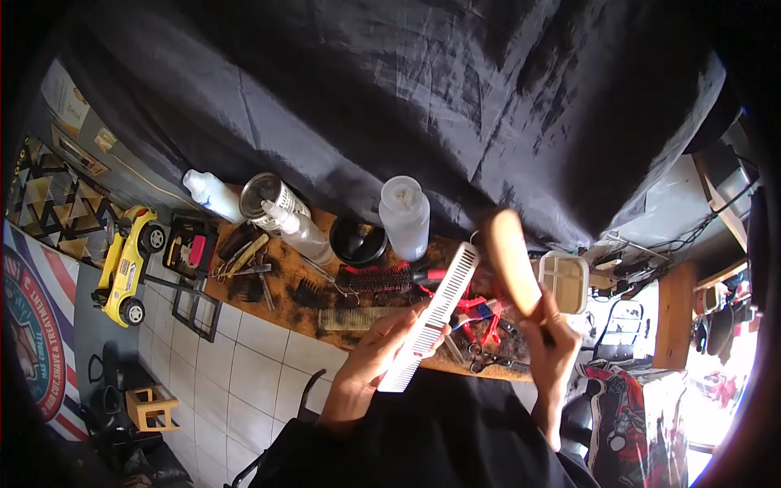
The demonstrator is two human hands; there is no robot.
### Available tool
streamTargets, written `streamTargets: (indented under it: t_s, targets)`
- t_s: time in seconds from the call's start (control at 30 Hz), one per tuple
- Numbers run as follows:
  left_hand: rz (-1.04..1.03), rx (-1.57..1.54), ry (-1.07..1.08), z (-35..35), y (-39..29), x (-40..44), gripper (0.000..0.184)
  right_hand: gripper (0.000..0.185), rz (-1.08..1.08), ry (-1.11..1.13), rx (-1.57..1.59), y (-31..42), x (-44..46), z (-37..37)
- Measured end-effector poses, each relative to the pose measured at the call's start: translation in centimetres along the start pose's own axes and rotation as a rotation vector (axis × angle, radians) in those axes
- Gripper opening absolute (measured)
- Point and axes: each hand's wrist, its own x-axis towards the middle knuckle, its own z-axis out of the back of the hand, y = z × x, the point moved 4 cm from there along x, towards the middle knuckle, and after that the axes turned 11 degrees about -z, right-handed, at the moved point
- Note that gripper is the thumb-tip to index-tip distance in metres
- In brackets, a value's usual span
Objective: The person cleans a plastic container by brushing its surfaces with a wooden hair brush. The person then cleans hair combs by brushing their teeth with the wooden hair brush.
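My left hand is closed around the middle of a white comb, which is tilted with its upper end to the right. In my right hand is the handle of a brush with a smooth, pale wooden back, blurred by motion. The brush is raised close to the comb's upper end, a small gap apart; its bristles are hard to make out. Below both hands lies a wooden table strewn with dark hair. On it are a round black hairbrush, a flat comb and scissors.
Along the back of the table stand a white bottle, a can, a spray bottle and a translucent container. A divided tray sits right. Dark cloth hangs behind. A yellow toy car is left.
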Motion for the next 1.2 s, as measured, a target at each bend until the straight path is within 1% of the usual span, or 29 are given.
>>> streamTargets:
  t_s: [0.03, 0.07, 0.1, 0.13, 0.17, 0.2, 0.23, 0.3, 0.33, 0.37, 0.43, 0.47, 0.5, 0.57, 0.63, 0.67, 0.7, 0.77, 0.83, 0.9, 0.93, 0.97, 1.03, 1.07, 1.1, 1.17, 1.2]
  targets:
    - [-0.003, -0.020, 0.037, 0.2, 0.2, -0.1, 0.045, 0.053, -0.009, -0.056, 0.031, 0.0, 0.3, 0.3]
    - [-0.013, -0.121, 0.093, 0.2, 0.3, 0.3, 0.048, 0.053, -0.017, -0.048, 0.028, -0.3, 0.0, 0.5]
    - [-0.007, -0.125, 0.080, 0.2, 0.4, 0.3, 0.048, 0.054, 0.017, 0.030, 0.066, -0.3, -0.2, 0.6]
    - [-0.003, -0.062, 0.027, 0.3, 0.3, 0.4, 0.049, 0.055, 0.053, 0.106, 0.106, -0.3, -0.4, 0.6]
    - [-0.001, 0.001, -0.025, 0.1, 0.2, 0.4, 0.050, 0.052, 0.216, 0.264, 0.067, 0.1, -0.6, 0.6]
    - [-0.055, 0.086, -0.146, -0.4, -0.1, 0.4, 0.044, 0.052, 0.265, 0.494, 0.181, -0.4, -1.1, -0.4]
    - [-0.008, -0.020, -0.006, -1.1, -0.7, 1.0, 0.049, 0.053, 0.315, 0.721, 0.294, -0.9, -1.7, -1.1]
    - [-0.022, 0.096, -0.032, -1.2, -0.6, 1.3, 0.048, 0.051, 0.559, 0.874, -0.030, 2.2, -2.6, -1.1]
    - [-0.001, 0.099, -0.009, -1.2, -0.7, 1.4, 0.051, 0.050, 0.479, 0.918, -0.112, 2.6, -3.0, -1.3]
    - [0.000, 0.097, -0.002, -1.1, -0.5, 1.5, 0.051, 0.050, 0.477, 0.912, -0.117, 2.3, -3.2, -1.2]
    - [-0.009, 0.116, 0.075, -0.8, 0.0, 1.5, 0.047, 0.047, 0.322, 0.612, 0.006, 0.5, -2.1, -0.9]
    - [-0.040, 0.015, 0.131, -1.2, -0.4, 1.2, 0.047, 0.051, 0.314, 0.413, 0.095, -0.1, -1.5, -0.9]
    - [0.063, -0.032, 0.094, -2.5, -1.1, 1.5, 0.047, 0.050, 0.140, 0.336, 0.041, -0.8, -1.4, 0.3]
    - [0.040, -0.007, 0.099, -1.7, -0.2, 1.6, 0.048, 0.050, 0.011, 0.007, 0.042, -1.2, -0.4, 0.8]
    - [0.049, -0.073, 0.079, -1.4, 0.0, 1.6, 0.046, 0.052, -0.094, -0.106, 0.076, -1.5, -0.1, 1.4]
    - [0.054, -0.134, 0.061, -1.4, 0.1, 1.7, 0.044, 0.053, -0.062, -0.093, 0.094, -1.6, -0.3, 1.5]
    - [0.042, -0.142, 0.055, -1.5, 0.1, 1.8, 0.044, 0.054, -0.048, -0.007, 0.042, -1.8, -0.6, 1.7]
    - [0.028, -0.011, -0.097, -0.9, -0.3, 1.8, 0.042, 0.054, 0.144, 0.279, 0.134, -1.0, -1.2, 0.8]
    - [-0.027, -0.014, -0.188, -0.6, -0.3, 2.1, 0.037, 0.054, 0.245, 0.767, 0.378, -1.6, -2.2, -1.6]
    - [-0.012, -0.143, -0.121, -0.4, -0.2, 2.1, 0.041, 0.049, 0.460, 0.864, 0.090, 1.1, -3.3, -2.0]
    - [-0.026, -0.115, -0.077, -0.6, -0.1, 2.1, 0.044, 0.049, 0.530, 0.881, 0.016, 1.1, -3.7, -2.5]
    - [-0.020, -0.120, -0.080, -0.5, 0.1, 2.1, 0.044, 0.049, 0.551, 0.865, 0.096, 1.4, -3.9, -3.1]
    - [0.044, -0.246, 0.057, -0.7, 0.5, 2.3, 0.054, 0.049, 0.487, 0.779, 0.018, 1.5, -3.5, -3.2]
    - [0.132, -0.413, 0.056, -0.5, 1.6, 2.3, 0.062, 0.050, 0.493, 0.619, 0.074, 0.8, -3.0, -3.8]
    - [0.131, -0.414, 0.058, -0.1, 2.2, 2.0, 0.062, 0.052, 0.386, 0.510, 0.025, 0.5, -2.4, -3.3]
    - [0.136, -0.334, 0.065, 0.3, 3.3, 1.0, 0.072, 0.053, 0.285, 0.256, 0.079, 0.0, -1.7, -2.4]
    - [0.154, -0.225, 0.005, -1.2, 2.2, 1.0, 0.074, 0.052, 0.216, 0.126, 0.040, -0.1, -1.1, -1.7]
